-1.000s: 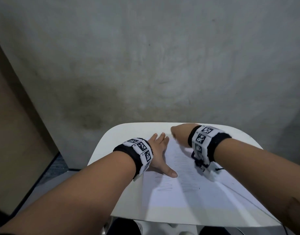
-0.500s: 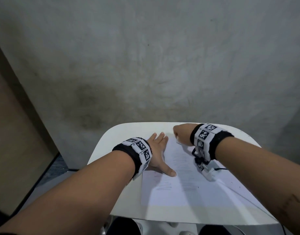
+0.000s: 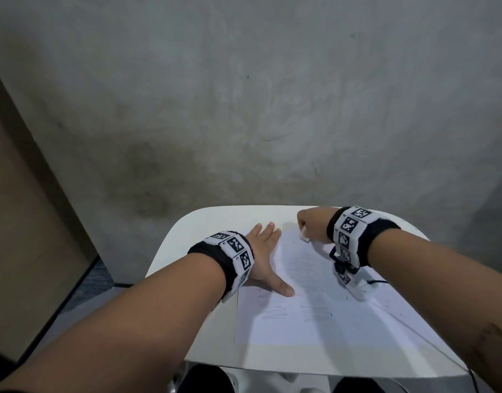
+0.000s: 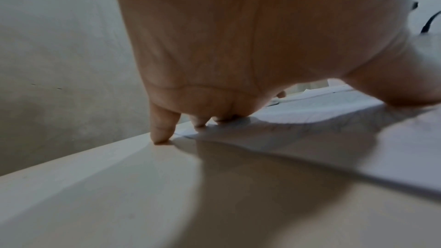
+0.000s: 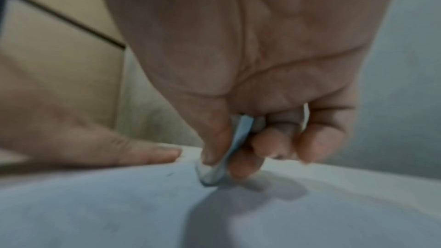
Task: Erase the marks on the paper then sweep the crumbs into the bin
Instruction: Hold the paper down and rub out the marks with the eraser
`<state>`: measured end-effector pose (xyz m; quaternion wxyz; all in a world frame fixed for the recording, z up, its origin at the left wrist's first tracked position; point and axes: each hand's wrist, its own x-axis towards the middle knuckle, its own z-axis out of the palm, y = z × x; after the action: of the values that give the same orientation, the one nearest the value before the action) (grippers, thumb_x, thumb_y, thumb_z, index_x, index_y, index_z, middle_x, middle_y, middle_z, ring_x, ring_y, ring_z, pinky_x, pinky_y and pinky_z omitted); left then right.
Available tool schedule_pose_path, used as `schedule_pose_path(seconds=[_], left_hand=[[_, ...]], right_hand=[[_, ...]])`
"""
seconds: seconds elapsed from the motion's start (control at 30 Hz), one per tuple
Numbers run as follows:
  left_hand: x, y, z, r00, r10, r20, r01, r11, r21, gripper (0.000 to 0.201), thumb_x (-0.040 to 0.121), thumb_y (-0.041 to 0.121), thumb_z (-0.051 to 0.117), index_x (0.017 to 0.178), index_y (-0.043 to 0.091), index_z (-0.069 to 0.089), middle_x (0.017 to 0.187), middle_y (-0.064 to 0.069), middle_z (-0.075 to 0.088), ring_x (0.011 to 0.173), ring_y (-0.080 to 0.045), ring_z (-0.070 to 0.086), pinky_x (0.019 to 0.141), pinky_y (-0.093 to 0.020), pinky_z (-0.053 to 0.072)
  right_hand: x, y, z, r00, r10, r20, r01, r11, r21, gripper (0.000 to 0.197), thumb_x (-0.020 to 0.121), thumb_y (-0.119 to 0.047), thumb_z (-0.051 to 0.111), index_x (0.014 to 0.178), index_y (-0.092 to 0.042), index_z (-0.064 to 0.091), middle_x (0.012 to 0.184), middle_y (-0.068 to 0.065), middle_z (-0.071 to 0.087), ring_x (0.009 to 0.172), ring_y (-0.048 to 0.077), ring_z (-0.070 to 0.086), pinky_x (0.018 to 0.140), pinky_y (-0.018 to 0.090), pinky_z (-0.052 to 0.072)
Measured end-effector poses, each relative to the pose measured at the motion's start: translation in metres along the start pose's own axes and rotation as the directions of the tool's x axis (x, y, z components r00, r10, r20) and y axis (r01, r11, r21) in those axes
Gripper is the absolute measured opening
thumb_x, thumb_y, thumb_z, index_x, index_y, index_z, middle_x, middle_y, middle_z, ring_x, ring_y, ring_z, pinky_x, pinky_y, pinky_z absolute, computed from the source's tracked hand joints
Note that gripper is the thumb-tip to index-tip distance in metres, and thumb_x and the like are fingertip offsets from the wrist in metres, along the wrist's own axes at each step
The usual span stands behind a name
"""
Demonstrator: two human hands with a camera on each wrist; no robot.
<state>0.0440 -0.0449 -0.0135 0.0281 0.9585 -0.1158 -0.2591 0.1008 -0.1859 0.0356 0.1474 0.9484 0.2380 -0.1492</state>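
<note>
Head view: white table point(image 3: 204, 222) bearing paper point(image 3: 315, 321) against grey wall point(image 3: 244, 95).

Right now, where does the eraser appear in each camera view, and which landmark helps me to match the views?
Head: the eraser is pinched under the right hand, at the paper's far end.
Left wrist: I cannot make it out.
Right wrist: eraser at centre, tip on the paper.
Shared landmark: the left hand pressing the paper, at left in the right wrist view.

A bare room: small white table point(image 3: 204, 222) against concrete wall point(image 3: 244, 95).
</note>
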Motion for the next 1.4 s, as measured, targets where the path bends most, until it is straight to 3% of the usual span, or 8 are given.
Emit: schedule_pose_path(seconds=[0.13,0.27,0.4,0.5,0.67,0.8,0.93,1.4], left_hand=[[0.003,0.000,0.001,1.000,0.010,-0.013,-0.010,1.000,0.003,0.136,0.066,0.080,0.066,0.153,0.026,-0.021,0.160,0.003,-0.028,0.148,-0.021,-0.022,0.118,-0.052,-0.001],[-0.001,0.000,0.001,1.000,0.006,-0.009,-0.006,1.000,0.002,0.134,0.067,0.081,0.063,0.153,0.022,-0.022,0.159,0.005,-0.029,0.148,-0.020,-0.024,0.118,-0.050,-0.003],[0.002,0.000,0.001,1.000,0.011,-0.015,-0.011,1.000,0.001,0.135,0.066,0.079,0.067,0.154,0.025,-0.021,0.160,0.002,-0.028,0.148,-0.022,-0.022,0.118,-0.051,-0.001],[-0.001,0.000,0.000,1.000,0.006,0.002,-0.006,1.000,0.013,0.134,0.068,0.080,0.063,0.153,0.022,-0.022,0.159,0.004,-0.030,0.148,-0.020,-0.023,0.118,-0.049,-0.003],[0.003,0.000,0.001,1.000,0.006,-0.010,-0.007,1.000,-0.014,0.133,0.066,0.079,0.067,0.155,0.027,-0.017,0.160,0.004,-0.027,0.148,-0.021,-0.023,0.118,-0.050,-0.002],[0.002,0.001,-0.001,1.000,0.000,0.011,0.000,1.000,0.015,0.134,0.067,0.081,0.064,0.153,0.024,-0.022,0.159,0.004,-0.029,0.148,-0.021,-0.024,0.118,-0.050,-0.003],[0.001,0.001,-0.001,1.000,0.009,-0.010,-0.010,1.000,-0.004,0.133,0.067,0.077,0.068,0.155,0.027,-0.018,0.160,0.003,-0.027,0.148,-0.022,-0.022,0.118,-0.050,-0.002],[0.000,0.004,-0.002,1.000,-0.014,0.006,0.014,1.000,0.016,0.134,0.068,0.079,0.065,0.154,0.023,-0.021,0.160,0.003,-0.028,0.148,-0.021,-0.024,0.118,-0.050,-0.003]], right_hand=[[-0.002,-0.023,0.018,0.987,-0.117,0.114,0.120,0.992,-0.023,0.036,0.095,-0.010,0.051,0.131,-0.006,0.049,0.137,0.013,0.052,0.120,0.027,0.053,0.075,0.011,0.043],[-0.007,-0.005,0.001,1.000,0.001,0.009,-0.001,1.000,-0.009,0.016,0.090,-0.015,0.055,0.103,-0.007,0.060,0.106,0.010,0.068,0.082,0.023,0.056,0.072,0.030,0.044],[-0.022,-0.032,0.005,0.984,-0.127,0.122,0.144,0.980,-0.140,0.040,0.095,-0.015,0.053,0.134,-0.015,0.044,0.137,0.010,0.052,0.121,0.026,0.052,0.096,0.032,0.043],[-0.018,-0.012,0.000,0.995,-0.085,0.050,0.085,0.996,-0.004,0.010,0.094,-0.013,0.052,0.102,-0.016,0.046,0.098,0.005,0.060,0.087,0.022,0.052,0.066,0.026,0.044],[-0.024,-0.028,0.010,0.989,-0.143,0.026,0.143,0.990,0.002,0.028,0.095,-0.015,0.050,0.122,-0.014,0.052,0.120,0.010,0.060,0.106,0.031,0.059,0.083,0.034,0.045],[-0.021,-0.013,0.003,0.997,-0.063,0.040,0.060,0.994,0.087,0.009,0.095,-0.012,0.050,0.100,-0.017,0.046,0.085,0.001,0.056,0.092,0.025,0.054,0.075,0.031,0.040],[-0.031,-0.034,0.002,0.980,-0.122,0.156,0.134,0.988,-0.073,0.041,0.098,-0.013,0.047,0.138,-0.016,0.038,0.144,0.013,0.043,0.127,0.027,0.047,0.105,0.031,0.034],[-0.020,-0.014,0.005,0.996,-0.060,0.061,0.067,0.990,-0.128,0.014,0.094,-0.016,0.051,0.105,-0.021,0.045,0.090,-0.001,0.057,0.084,0.022,0.056,0.071,0.030,0.044]])
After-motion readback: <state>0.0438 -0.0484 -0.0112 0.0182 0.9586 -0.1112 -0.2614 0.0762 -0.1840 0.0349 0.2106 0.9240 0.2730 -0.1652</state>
